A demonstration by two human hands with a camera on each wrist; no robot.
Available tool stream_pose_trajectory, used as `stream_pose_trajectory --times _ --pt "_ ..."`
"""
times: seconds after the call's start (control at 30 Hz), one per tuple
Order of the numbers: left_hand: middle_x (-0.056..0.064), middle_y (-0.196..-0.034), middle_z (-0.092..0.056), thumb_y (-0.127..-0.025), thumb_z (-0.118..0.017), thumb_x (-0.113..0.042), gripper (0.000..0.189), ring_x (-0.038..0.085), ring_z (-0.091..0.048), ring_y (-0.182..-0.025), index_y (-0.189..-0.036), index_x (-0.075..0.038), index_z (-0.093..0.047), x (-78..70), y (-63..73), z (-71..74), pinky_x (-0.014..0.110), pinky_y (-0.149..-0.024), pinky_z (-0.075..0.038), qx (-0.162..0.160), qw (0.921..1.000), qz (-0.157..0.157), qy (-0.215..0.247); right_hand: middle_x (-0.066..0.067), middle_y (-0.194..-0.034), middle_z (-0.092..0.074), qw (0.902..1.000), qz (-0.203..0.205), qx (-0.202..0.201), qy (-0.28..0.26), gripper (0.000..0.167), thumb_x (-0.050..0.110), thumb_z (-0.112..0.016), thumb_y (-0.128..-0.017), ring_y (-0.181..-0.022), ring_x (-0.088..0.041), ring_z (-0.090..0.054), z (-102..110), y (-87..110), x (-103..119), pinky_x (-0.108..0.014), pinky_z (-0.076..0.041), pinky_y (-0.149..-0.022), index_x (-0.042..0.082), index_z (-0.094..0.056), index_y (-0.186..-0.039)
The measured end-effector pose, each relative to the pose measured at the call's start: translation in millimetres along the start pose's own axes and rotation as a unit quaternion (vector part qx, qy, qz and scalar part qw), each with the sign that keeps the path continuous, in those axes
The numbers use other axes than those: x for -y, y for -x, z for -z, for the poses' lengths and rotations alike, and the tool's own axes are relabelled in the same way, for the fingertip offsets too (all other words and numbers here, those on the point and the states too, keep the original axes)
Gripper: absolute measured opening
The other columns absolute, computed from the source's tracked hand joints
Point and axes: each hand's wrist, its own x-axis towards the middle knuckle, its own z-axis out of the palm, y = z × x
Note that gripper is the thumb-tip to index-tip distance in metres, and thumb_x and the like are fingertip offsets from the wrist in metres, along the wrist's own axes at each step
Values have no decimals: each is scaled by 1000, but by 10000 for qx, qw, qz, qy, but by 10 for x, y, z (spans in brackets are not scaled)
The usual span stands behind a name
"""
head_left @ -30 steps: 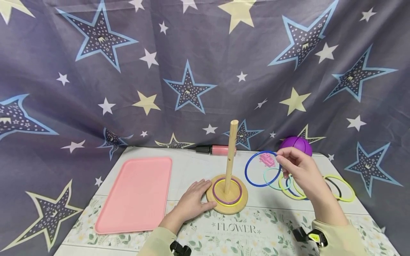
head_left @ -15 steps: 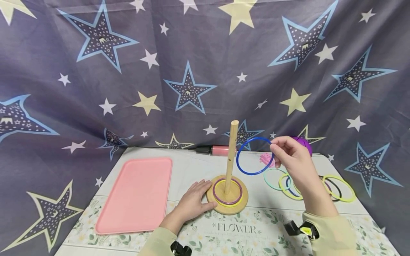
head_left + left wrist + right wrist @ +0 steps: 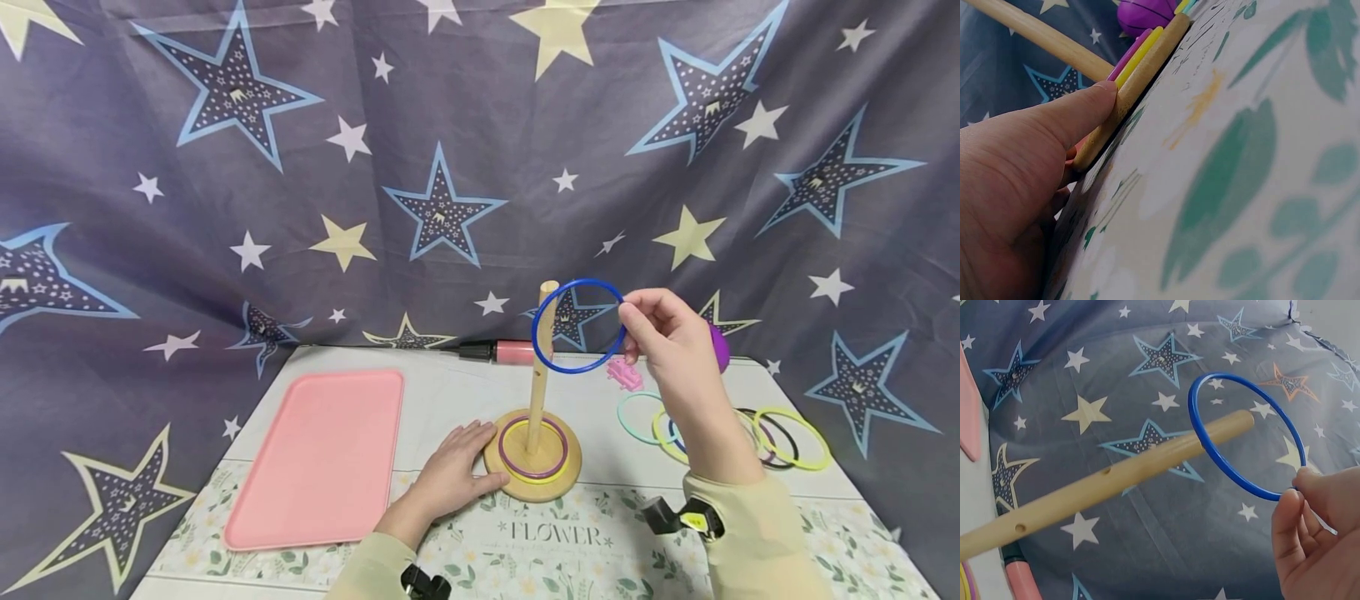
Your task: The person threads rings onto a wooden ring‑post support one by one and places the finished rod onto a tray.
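Note:
My right hand (image 3: 671,350) pinches a blue ring (image 3: 1235,480) by its right edge, thumb against fingertips. The ring is tilted nearly upright beside the top of a wooden peg (image 3: 537,400). In the right wrist view its rim crosses in front of the peg, whose tip shows inside the ring's opening; whether the ring encircles it I cannot tell. A purple ring (image 3: 501,460) and a yellow ring (image 3: 542,481) lie around the peg's foot on the round wooden base (image 3: 572,467). My left hand (image 3: 448,471) rests against the base's left edge, fingers extended, its thumb touching the rim.
Several loose rings, including a turquoise ring (image 3: 621,422) and a yellow-green ring (image 3: 823,446), lie at the right. Behind them are a pink toy piece (image 3: 624,375) and a purple ball (image 3: 720,348). A pink tray (image 3: 322,458) lies left; a pink-and-black pump (image 3: 513,352) lies behind the peg.
My right hand has raised the blue ring and carried it leftward, from above the loose rings to the peg's top. The left hand has stayed at the base.

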Motion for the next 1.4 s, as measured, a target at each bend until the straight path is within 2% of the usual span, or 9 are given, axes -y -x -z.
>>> stream_pose_trajectory --times 0.23,0.43,0.7,1.17,1.4 --pt "16 -165 -53 -99 -83 -48 85 36 -39 -161 -163 -2 -51 6 2 -1 52 -137 -23 -4 10000 45 29 -5 -78 -61 9992 130 -70 -373 10 12 -74 -108 -65 -13 -57 -154 -49 3 -19 -57 -54 3 -72 -111" --pt "17 -165 -53 -99 -83 -48 85 36 -39 -161 -163 -1 -51 -2 -2 -2 53 -137 -22 21 10000 11 33 -5 -80 -61 9996 83 -150 -246 19 17 -75 -108 -66 -12 -57 -272 -53 -34 -18 -56 -53 0 -71 -114" --pt "17 -164 -54 -99 -83 -48 85 37 -40 -160 -163 -1 -52 -6 -1 -3 53 -137 -24 17 10000 1 11 -3 -82 -62 9993 -70 -284 -216 22 18 -72 -110 -65 -11 -56 -390 -41 -138 -19 -54 -53 -3 -68 -116" --pt "17 -164 -54 -99 -83 -49 85 36 -40 -160 -163 -2 -52 3 3 -1 52 -136 -24 11 10000 14 -29 -1 -84 -62 9978 -292 -461 -374 19 13 -69 -111 -65 -10 -54 -481 3 -301 -18 -52 -52 -5 -67 -115" --pt "17 -164 -55 -99 -83 -49 85 36 -41 -160 -162 -1 -52 7 7 0 52 -136 -24 -19 10000 5 -28 -5 -87 -62 9965 -515 -536 -381 18 12 -69 -111 -65 -10 -54 -486 45 -393 -18 -52 -52 -5 -67 -116"
